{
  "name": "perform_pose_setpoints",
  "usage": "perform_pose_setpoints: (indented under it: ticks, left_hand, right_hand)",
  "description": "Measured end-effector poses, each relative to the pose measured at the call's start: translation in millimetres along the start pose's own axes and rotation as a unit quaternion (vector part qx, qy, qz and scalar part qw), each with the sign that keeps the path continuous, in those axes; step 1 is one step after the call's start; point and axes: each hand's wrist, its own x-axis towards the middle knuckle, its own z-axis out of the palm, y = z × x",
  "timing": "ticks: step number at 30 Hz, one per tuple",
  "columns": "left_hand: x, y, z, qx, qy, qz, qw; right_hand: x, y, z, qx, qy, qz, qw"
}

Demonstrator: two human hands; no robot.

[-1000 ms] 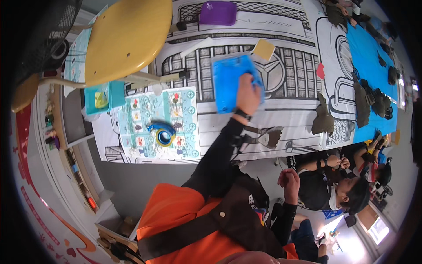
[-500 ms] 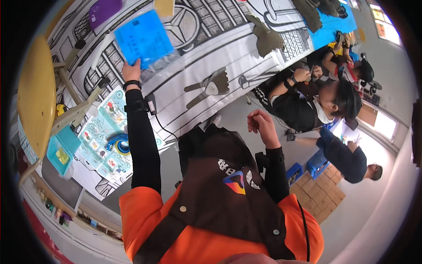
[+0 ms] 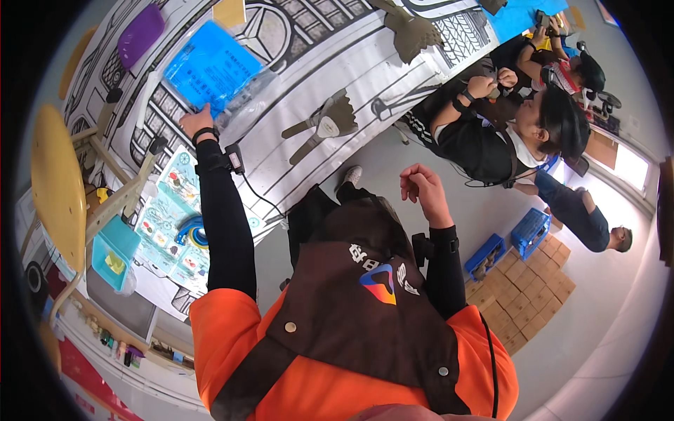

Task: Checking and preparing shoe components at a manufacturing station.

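My left hand (image 3: 196,124) is at the near corner of a flat blue package (image 3: 210,67) in clear plastic, its index finger stretched along the corner and the other fingers curled, seemingly gripping the edge. The package lies on a table with a black-and-white vehicle print (image 3: 260,140). My right hand (image 3: 426,191) hangs in the air beyond the table's edge, fingers loosely bent, nothing visible in it. Dark grey-brown flat pieces (image 3: 337,116), two with long straight strips, lie to the right of the package. A crumpled grey-brown piece (image 3: 408,36) is farther off.
Left of my arm are a patterned light-blue mat (image 3: 165,217), a blue coil (image 3: 193,230), a teal tray (image 3: 116,245) and a yellow chair (image 3: 57,179). A purple object (image 3: 140,35) is far left. Co-workers (image 3: 491,140) sit at the right, near blue crates (image 3: 530,231) and cartons (image 3: 519,295).
The blue package has turned and shifted slightly toward me along with my left hand. My right hand stays raised, fingers a little more bent. The whole view has tilted a little.
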Motion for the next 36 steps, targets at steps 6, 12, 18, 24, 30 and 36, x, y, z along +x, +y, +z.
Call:
perform_pose_setpoints:
  ticks: [6,12,18,24,30,36]
  left_hand:
    - [24,-26,6,-0.205,-0.077,-0.05,0.974]
    - [-40,-14,-42,-0.125,0.14,0.194,0.963]
    - [-216,20,-42,-0.1,-0.228,0.369,0.895]
    - [-278,41,-34,0.057,-0.213,0.38,0.898]
    - [-280,48,-39,0.009,-0.213,0.505,0.836]
    - [-278,64,-36,0.031,-0.266,0.38,0.885]
  right_hand:
    - [-2,5,-11,0.013,0.005,-0.01,1.0]
    - [-3,10,-18,0.018,0.007,-0.014,1.0]
    - [-3,15,-22,0.009,-0.005,-0.022,1.0]
    - [-8,24,-28,0.011,-0.049,-0.082,0.995]
    - [-13,39,-39,0.003,-0.055,-0.09,0.994]
    - [-29,53,-54,0.003,-0.03,-0.102,0.994]
